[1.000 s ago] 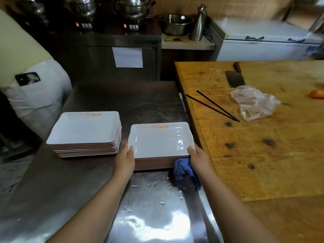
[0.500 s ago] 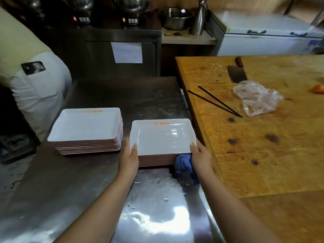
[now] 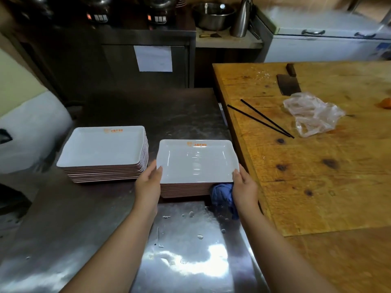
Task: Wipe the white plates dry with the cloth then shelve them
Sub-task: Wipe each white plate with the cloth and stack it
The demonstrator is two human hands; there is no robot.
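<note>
While both hands (image 3: pixel 148 185) grip it, top plate (image 3: pixel 196 163) lies apparently crosswise.

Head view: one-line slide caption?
Both hands grip the top white plate of the right stack; blue cloth under right hand.

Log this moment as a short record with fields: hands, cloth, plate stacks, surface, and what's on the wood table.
left hand: grips near stack's left edge
right hand: on near stack's right corner, holds the blue cloth
near stack: white plates, top one looks wet
far stack: white plates, untouched
steel counter: water droplets
wood table: cleaver, chopsticks, plastic bag
</note>
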